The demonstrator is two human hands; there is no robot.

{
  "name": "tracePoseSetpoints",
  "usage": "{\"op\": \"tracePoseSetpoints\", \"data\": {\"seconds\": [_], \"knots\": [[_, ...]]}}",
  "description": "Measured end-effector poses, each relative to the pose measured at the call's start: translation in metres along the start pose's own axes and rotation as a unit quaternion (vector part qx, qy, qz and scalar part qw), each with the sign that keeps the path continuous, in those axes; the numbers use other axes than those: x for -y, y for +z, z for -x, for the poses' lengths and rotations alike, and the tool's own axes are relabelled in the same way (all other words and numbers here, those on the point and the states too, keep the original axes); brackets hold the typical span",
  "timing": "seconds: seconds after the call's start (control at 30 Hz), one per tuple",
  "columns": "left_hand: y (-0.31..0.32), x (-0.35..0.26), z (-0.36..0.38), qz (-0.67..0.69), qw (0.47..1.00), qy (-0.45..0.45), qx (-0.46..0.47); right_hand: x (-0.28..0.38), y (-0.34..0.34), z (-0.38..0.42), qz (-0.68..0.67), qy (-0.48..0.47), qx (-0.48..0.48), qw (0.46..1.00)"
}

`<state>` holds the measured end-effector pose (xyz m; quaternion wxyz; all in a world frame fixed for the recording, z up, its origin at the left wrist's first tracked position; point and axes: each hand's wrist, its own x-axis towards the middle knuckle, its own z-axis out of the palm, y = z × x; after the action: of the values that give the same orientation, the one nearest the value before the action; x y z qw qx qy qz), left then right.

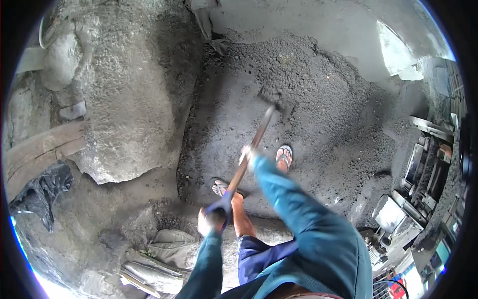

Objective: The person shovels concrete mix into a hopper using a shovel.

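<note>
A shovel [260, 130] with a wooden shaft slants up and away from me across the dark floor. My left hand [204, 223] is closed round the dark grip at its near end. Farther along, my right hand [247, 153] wraps the middle of the shaft. Dark gritty material [270, 92] covers the blade, which is blurred at the near edge of a spread of loose dark gravel [318, 79]. My sandalled feet stand on either side of the shaft.
A large rough stone block [134, 94] rises on the left. Below it lie a curved wooden beam [45, 152] and black plastic [47, 192]. Machinery with metal parts [418, 174] stands at the right. Folded sacks [169, 244] lie close to my left side.
</note>
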<state>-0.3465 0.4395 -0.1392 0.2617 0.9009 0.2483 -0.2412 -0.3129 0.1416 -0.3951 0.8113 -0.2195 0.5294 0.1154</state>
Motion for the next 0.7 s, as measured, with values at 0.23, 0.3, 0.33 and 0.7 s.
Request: {"op": "tracePoseSetpoints", "data": {"seconds": [0.23,0.3,0.33,0.7], "knots": [[0.081,0.020,0.017,0.428,0.872,-0.233,-0.050,0.018,-0.033,0.023,-0.122,0.011,-0.123,0.985],[0.066,0.033,0.027,0.433,0.864,-0.254,-0.043,0.006,-0.031,0.045,-0.107,0.004,-0.154,0.982],[0.054,0.031,0.036,0.431,0.858,-0.276,-0.048,0.002,-0.029,0.069,-0.139,-0.032,-0.147,0.979],[-0.022,-0.060,0.090,0.389,0.852,-0.229,0.265,0.131,-0.037,0.372,-0.273,-0.187,-0.242,0.912]]}}
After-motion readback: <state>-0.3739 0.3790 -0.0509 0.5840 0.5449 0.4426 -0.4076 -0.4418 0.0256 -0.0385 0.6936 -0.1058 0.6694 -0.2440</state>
